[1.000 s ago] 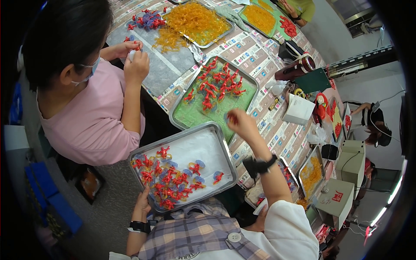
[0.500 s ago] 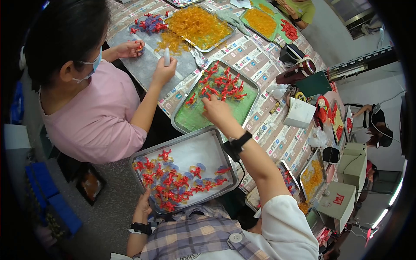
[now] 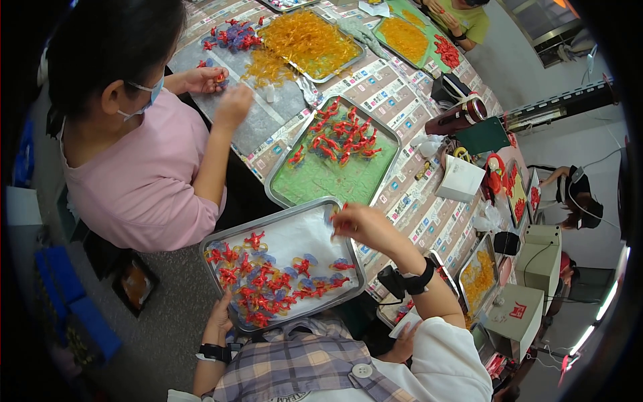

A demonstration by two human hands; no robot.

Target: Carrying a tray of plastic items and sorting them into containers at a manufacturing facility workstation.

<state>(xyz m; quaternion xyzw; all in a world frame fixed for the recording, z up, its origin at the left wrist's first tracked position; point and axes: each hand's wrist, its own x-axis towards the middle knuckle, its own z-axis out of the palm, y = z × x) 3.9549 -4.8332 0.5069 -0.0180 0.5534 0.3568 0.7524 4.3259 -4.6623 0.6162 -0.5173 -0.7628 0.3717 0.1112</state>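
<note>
Filling the white-lined tray (image 3: 293, 234) seemed the step in hand: the left hand (image 3: 222, 313) clasped its near-left rim, the right hand's (image 3: 362, 225) grip appeared pinched around a red-and-blue piece (image 3: 329, 214) above its far-right corner, and lowering that piece seemed called for next.

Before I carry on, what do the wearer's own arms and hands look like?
The left hand and right hand are ungloved. A black wrist strap with a dark, blocky module circles the right wrist; a second black wristband circles the left. A loose white fabric sleeve covers the right upper arm.
</note>
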